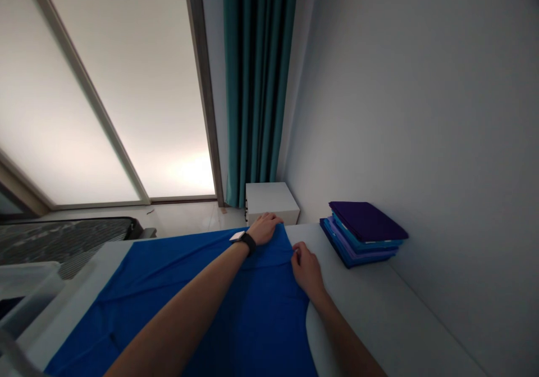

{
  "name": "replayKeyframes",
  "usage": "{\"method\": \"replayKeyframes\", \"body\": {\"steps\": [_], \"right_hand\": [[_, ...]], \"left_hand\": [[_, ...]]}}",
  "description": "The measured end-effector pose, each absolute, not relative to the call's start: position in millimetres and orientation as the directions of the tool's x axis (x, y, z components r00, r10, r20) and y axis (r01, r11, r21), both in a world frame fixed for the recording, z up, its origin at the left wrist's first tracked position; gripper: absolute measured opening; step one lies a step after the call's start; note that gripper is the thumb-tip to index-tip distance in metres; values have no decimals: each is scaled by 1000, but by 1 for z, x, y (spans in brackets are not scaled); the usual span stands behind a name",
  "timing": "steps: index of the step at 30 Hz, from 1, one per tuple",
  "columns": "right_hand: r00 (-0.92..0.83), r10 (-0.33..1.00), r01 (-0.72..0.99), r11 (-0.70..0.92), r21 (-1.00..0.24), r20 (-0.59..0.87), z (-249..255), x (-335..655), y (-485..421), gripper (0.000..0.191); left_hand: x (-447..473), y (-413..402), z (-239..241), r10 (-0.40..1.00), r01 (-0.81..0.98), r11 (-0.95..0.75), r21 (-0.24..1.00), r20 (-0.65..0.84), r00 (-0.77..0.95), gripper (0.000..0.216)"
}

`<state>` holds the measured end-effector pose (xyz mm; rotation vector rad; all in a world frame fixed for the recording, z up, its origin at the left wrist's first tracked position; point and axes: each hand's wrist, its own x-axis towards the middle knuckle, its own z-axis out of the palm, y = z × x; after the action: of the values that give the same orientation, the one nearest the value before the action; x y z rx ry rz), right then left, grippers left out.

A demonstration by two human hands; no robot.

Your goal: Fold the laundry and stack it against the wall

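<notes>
A large piece of blue cloth [269, 304], perhaps a garment, lies spread over the white table, with soft creases and a curved right edge. My left hand [263, 229], with a dark-banded watch [244, 239] on its wrist, is at the cloth's far right corner. Its fingers close on the fabric there, their tips partly hidden. Lower and to the right, my right hand [307, 269] has its fingers curled and pinched at the cloth's right edge. The forearms cover part of the cloth.
A stack of folded purple and blue cloths [364, 234] sits right of my hands, near the wall. Beyond the table stands a white box-like cabinet [272, 197] below a teal curtain [259, 85]. A translucent bin [37, 293] is at left, near a dark patterned mattress [63, 237].
</notes>
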<state>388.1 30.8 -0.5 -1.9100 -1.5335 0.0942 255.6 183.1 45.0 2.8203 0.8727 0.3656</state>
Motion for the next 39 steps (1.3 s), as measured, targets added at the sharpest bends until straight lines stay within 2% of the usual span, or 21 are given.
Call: {"method": "replayKeyframes", "body": {"steps": [6, 13, 27, 32, 39], "right_hand": [[338, 874, 853, -128, -506, 349, -1, 387, 31, 17], [326, 876, 884, -149, -444, 356, -1, 386, 30, 17], [324, 880, 906, -184, -380, 348, 2, 385, 28, 15], [305, 883, 918, -173, -357, 358, 4, 384, 27, 15], [290, 895, 919, -163, -359, 337, 8, 383, 26, 13]], "left_hand": [[279, 202, 46, 502, 486, -857, 174, 61, 863, 35], [290, 210, 38, 532, 520, -829, 204, 3, 847, 31], [301, 208, 16, 664, 615, -734, 288, 113, 739, 28], [290, 200, 20, 657, 610, -750, 255, 183, 731, 32], [256, 182, 35, 581, 554, -814, 176, 221, 783, 25]]}}
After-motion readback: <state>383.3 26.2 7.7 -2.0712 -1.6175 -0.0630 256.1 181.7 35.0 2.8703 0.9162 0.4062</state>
